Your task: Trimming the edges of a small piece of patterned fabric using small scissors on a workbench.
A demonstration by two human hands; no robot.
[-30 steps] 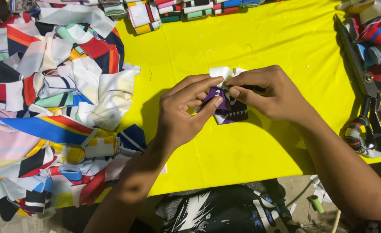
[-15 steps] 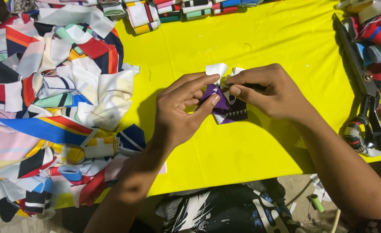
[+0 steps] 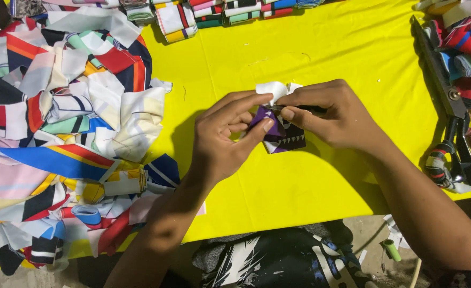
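Cloth scrap: soft, light, limp; pinched at folded edge by left hand and right hand.

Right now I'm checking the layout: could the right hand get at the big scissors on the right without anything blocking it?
Probably yes. The right hand is busy pinching the small purple cloth piece, but only bare yellow table cover lies between it and the scissors.

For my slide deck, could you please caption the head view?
Both hands, left and right, pinch a small purple-and-white fabric piece over a yellow table.
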